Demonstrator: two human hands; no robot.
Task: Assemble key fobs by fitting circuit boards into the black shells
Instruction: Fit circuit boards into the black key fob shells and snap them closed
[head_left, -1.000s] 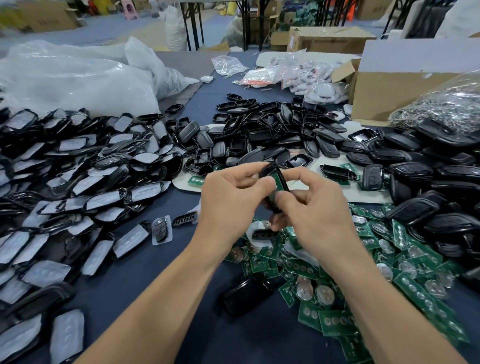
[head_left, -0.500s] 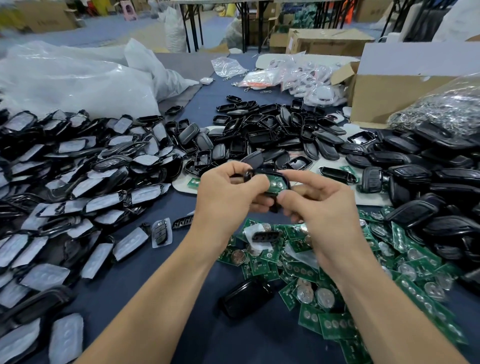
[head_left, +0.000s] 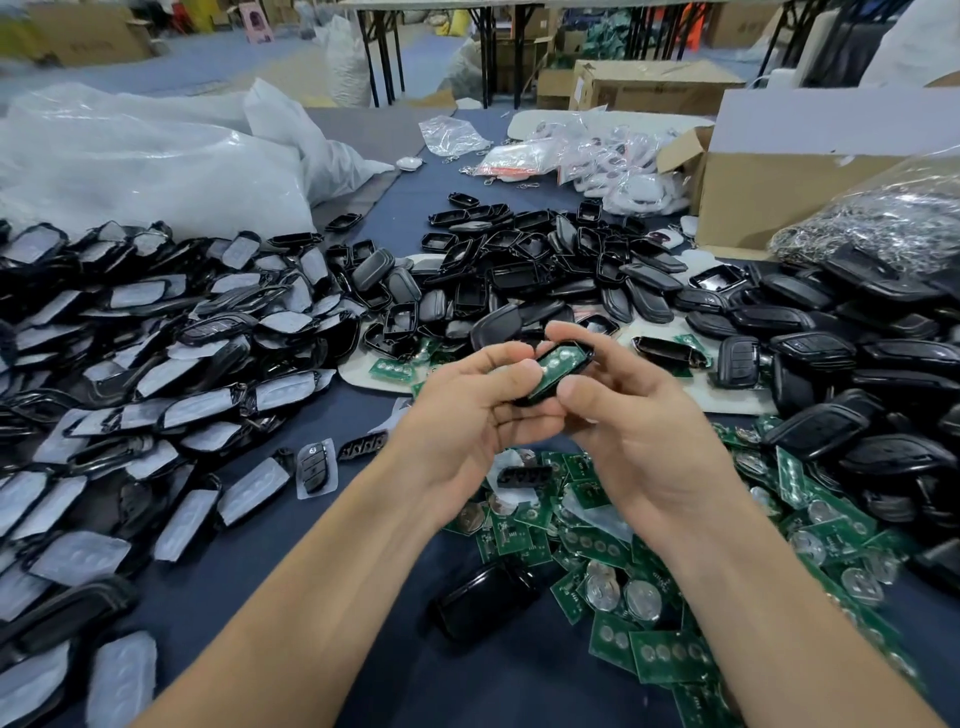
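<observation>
Above the middle of the table I hold a black shell (head_left: 586, 352) with a green circuit board (head_left: 557, 365) lying inside it, face up. My left hand (head_left: 467, 415) grips its near left end, thumb on the board's edge. My right hand (head_left: 639, 421) holds the right side, thumb pressed by the board and index finger curled over the far rim. Loose green circuit boards (head_left: 665, 649) with round cells lie heaped below my hands. Empty black shells (head_left: 524, 270) pile up behind.
Film-wrapped black fob parts (head_left: 156, 374) cover the table's left side. Closed black fobs (head_left: 852, 395) are stacked at the right. One glossy black shell (head_left: 483, 597) lies near my forearms. White plastic bags (head_left: 156, 166) and a cardboard box (head_left: 789, 197) stand at the back.
The shell has turned from edge-on to flat, so the board now faces up. Both hands have shifted a little to the right and my thumbs now lie by the board.
</observation>
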